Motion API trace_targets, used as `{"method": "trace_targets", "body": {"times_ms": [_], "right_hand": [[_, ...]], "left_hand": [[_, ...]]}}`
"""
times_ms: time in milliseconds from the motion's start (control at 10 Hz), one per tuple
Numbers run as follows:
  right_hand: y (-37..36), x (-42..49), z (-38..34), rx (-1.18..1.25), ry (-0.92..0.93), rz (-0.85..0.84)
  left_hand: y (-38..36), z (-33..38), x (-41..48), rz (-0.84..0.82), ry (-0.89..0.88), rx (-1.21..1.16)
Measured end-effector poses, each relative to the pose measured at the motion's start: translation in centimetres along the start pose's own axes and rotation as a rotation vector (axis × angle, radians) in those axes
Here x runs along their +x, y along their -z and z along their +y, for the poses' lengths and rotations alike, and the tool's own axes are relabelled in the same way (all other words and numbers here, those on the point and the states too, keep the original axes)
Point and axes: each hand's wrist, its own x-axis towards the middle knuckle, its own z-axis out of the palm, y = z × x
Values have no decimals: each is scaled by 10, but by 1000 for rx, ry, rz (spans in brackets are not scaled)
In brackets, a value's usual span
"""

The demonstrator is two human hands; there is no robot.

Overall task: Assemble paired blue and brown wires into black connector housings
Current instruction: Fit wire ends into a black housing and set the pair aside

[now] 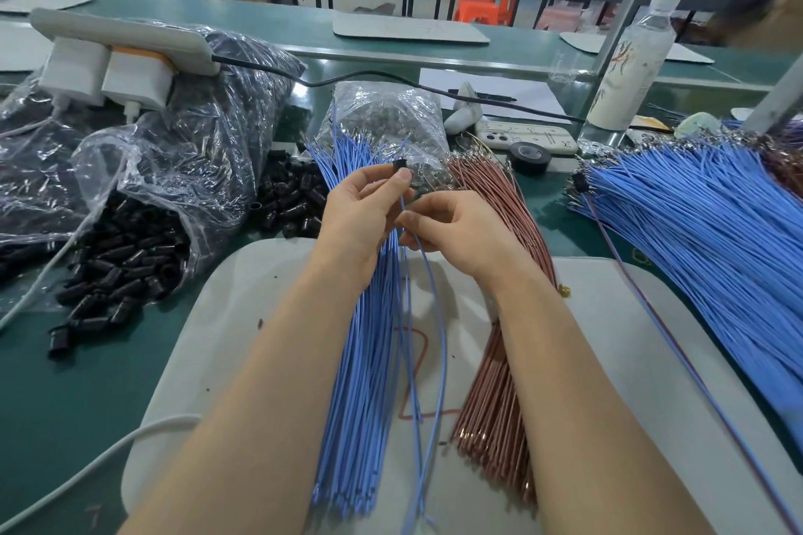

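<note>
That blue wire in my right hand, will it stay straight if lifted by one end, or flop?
Probably flops gently: the blue wire curves from the right hand in a long bow, not straight. Likely very light, being so thin. Its smooth-looking jacket may slip through a loose pinch.

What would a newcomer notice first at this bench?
The two hands at centre: the left hand pinches a black housing, the right hand pinches a blue wire. Beneath them lie a blue wire bundle and a brown wire bundle; black housings spill from a bag at left.
</note>
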Motion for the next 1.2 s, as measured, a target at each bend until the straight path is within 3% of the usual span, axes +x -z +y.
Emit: {"method": "trace_targets", "body": {"times_ms": [300,400,500,600,700,1000,1200], "right_hand": [[-7,-2,-8,-69,-3,-65],[6,-2,-7,-254,8,94],[31,-2,-2,-635,-84,452],[33,1,6,-800,-284,398],[21,4,11,-899,-324,334],[32,0,8,-648,-250,512],[36,-2,8,-616,-166,591]], "left_hand": [[4,-8,10,146,-77,116],[8,-7,16,182,-61,82],[16,-5,22,234,13,-20],[19,-5,23,235,81,-54],[18,-5,22,209,135,-67],[19,-8,24,89,270,-133],[20,-11,26,22,289,-141]]}}
